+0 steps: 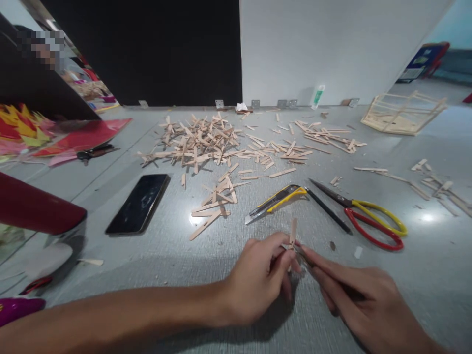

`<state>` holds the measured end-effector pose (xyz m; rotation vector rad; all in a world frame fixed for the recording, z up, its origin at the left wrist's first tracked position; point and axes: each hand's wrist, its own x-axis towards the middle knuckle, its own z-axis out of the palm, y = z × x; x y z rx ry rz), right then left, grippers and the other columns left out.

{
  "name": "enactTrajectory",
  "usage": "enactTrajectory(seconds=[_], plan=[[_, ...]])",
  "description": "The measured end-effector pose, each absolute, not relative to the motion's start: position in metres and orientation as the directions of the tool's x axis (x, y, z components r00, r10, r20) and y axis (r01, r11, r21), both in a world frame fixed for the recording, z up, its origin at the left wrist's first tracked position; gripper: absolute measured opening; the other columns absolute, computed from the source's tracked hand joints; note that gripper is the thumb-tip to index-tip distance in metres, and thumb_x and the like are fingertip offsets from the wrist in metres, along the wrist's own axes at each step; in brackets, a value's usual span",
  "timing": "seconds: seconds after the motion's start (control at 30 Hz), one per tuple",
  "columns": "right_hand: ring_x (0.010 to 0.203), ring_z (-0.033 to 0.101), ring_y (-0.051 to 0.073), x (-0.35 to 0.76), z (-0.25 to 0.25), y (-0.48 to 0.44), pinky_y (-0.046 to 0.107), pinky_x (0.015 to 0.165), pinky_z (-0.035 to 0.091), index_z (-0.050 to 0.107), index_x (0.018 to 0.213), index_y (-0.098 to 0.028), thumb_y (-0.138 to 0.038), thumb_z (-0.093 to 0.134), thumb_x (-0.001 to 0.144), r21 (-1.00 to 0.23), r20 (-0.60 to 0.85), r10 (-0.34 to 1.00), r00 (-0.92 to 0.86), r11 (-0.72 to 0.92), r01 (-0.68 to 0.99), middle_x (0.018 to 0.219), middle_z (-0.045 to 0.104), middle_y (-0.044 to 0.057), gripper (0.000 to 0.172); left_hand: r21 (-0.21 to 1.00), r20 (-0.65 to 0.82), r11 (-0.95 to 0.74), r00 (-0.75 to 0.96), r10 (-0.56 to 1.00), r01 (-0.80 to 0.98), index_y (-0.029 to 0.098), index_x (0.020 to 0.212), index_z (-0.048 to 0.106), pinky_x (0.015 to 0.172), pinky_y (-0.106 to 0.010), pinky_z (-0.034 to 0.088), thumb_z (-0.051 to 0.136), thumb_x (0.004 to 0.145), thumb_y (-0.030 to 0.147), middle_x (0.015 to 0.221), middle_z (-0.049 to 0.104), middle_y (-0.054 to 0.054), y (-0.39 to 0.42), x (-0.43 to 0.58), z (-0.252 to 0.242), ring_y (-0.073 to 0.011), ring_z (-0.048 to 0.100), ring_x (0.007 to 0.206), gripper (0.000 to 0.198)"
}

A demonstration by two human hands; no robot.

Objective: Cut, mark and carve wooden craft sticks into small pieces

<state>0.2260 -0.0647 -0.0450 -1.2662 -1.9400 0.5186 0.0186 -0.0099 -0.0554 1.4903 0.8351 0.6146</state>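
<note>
My left hand (263, 275) is closed, pinching a small wooden craft stick (293, 231) that points up from the fingertips. Close beside it, my right hand (363, 295) grips a thin, dark, slender tool (304, 255); its kind is mostly hidden by the fingers, and its tip meets the lower end of the stick. Just beyond both hands lie a yellow utility knife (276, 201) with its blade out, a black pencil-like rod (328, 210), and scissors (354, 204) with one red and one yellow handle.
A large pile of craft sticks (202, 140) covers the back middle, with loose pieces (442, 187) at right. A phone (138, 204) lies left. A stick frame model (401, 118) and a glue tube (317, 97) stand near the white panel (332, 49). A red cylinder (37, 204) juts in.
</note>
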Motion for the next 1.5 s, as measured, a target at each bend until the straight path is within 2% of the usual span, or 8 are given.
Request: enactTrajectory(seconds=[0.13, 0.37, 0.57, 0.7, 0.87, 1.17, 1.33, 1.5], plan=[[0.037, 0.051, 0.007, 0.229, -0.045, -0.063, 0.013, 0.041, 0.044, 0.074, 0.136, -0.026, -0.019, 0.058, 0.102, -0.709, 0.318, 0.921, -0.223, 0.387, 0.589, 0.051, 0.055, -0.009, 0.038, 0.985, -0.140, 0.172, 0.615, 0.776, 0.006, 0.017, 0.097, 0.059, 0.043, -0.014, 0.039, 0.046, 0.108, 0.035, 0.090, 0.071, -0.004, -0.008, 0.021, -0.053, -0.0052, 0.060, 0.046, 0.025], [0.038, 0.051, 0.007, 0.238, -0.048, -0.055, 0.015, 0.041, 0.041, 0.075, 0.135, -0.027, -0.017, 0.060, 0.100, -0.707, 0.311, 0.909, -0.277, 0.417, 0.571, 0.052, 0.059, -0.009, 0.039, 0.923, -0.171, 0.357, 0.676, 0.717, -0.146, 0.015, 0.091, 0.060, 0.044, -0.017, 0.047, 0.058, 0.102, 0.049, 0.079, 0.066, -0.003, -0.002, 0.021, -0.049, -0.0073, 0.060, 0.047, 0.036], [0.039, 0.053, 0.007, 0.243, -0.044, -0.036, 0.015, 0.042, 0.042, 0.074, 0.136, -0.026, -0.024, 0.060, 0.103, -0.679, 0.328, 0.884, -0.333, 0.466, 0.568, 0.053, 0.063, -0.007, 0.035, 0.929, -0.154, 0.335, 0.662, 0.733, -0.154, 0.015, 0.081, 0.062, 0.046, -0.021, 0.051, 0.060, 0.099, 0.055, 0.060, 0.058, 0.001, 0.009, 0.018, -0.041, -0.0111, 0.059, 0.046, 0.043], [0.045, 0.060, 0.008, 0.238, -0.034, -0.012, 0.016, 0.047, 0.048, 0.077, 0.131, -0.021, -0.026, 0.061, 0.102, -0.645, 0.353, 0.853, -0.384, 0.519, 0.561, 0.067, 0.076, -0.001, 0.033, 0.950, -0.139, 0.278, 0.598, 0.789, -0.145, 0.016, 0.080, 0.063, 0.045, -0.019, 0.047, 0.058, 0.101, 0.048, 0.057, 0.058, 0.002, 0.020, 0.014, -0.033, -0.0096, 0.054, 0.043, 0.039], [0.036, 0.044, 0.008, 0.227, -0.031, 0.021, 0.017, 0.035, 0.035, 0.079, 0.127, -0.017, -0.029, 0.058, 0.102, -0.686, 0.352, 0.845, -0.403, 0.526, 0.503, 0.049, 0.062, -0.005, 0.035, 0.974, -0.118, 0.195, 0.474, 0.873, -0.116, 0.016, 0.074, 0.063, 0.046, -0.019, 0.039, 0.052, 0.105, 0.044, 0.047, 0.053, 0.004, 0.033, 0.011, -0.028, -0.0085, 0.045, 0.040, 0.043], [0.044, 0.057, 0.009, 0.219, -0.043, 0.035, 0.018, 0.047, 0.050, 0.077, 0.131, -0.019, -0.022, 0.058, 0.098, -0.596, 0.409, 0.761, -0.504, 0.641, 0.484, 0.065, 0.075, -0.001, 0.038, 0.979, -0.110, 0.161, 0.340, 0.934, -0.126, 0.016, 0.073, 0.061, 0.050, -0.021, 0.036, 0.048, 0.107, 0.032, 0.050, 0.050, 0.004, 0.033, 0.009, -0.036, -0.0096, 0.043, 0.045, 0.040], [0.041, 0.055, 0.007, 0.216, -0.046, 0.030, 0.014, 0.044, 0.045, 0.073, 0.136, -0.015, -0.014, 0.054, 0.098, -0.535, 0.488, 0.681, -0.546, 0.728, 0.429, 0.057, 0.068, -0.004, 0.043, 0.976, -0.123, 0.172, 0.318, 0.940, -0.133, 0.016, 0.083, 0.060, 0.050, -0.020, 0.039, 0.041, 0.109, 0.029, 0.057, 0.055, 0.003, 0.022, 0.006, -0.035, -0.0097, 0.048, 0.047, 0.035], [0.046, 0.062, 0.008, 0.211, -0.047, 0.016, 0.015, 0.053, 0.051, 0.069, 0.142, -0.017, -0.011, 0.055, 0.099, -0.504, 0.520, 0.661, -0.541, 0.749, 0.430, 0.065, 0.074, -0.003, 0.046, 0.977, -0.127, 0.174, 0.314, 0.941, -0.125, 0.016, 0.089, 0.060, 0.050, -0.019, 0.044, 0.054, 0.103, 0.025, 0.072, 0.064, 0.000, 0.006, -0.008, -0.030, -0.0087, 0.056, 0.051, 0.018]])
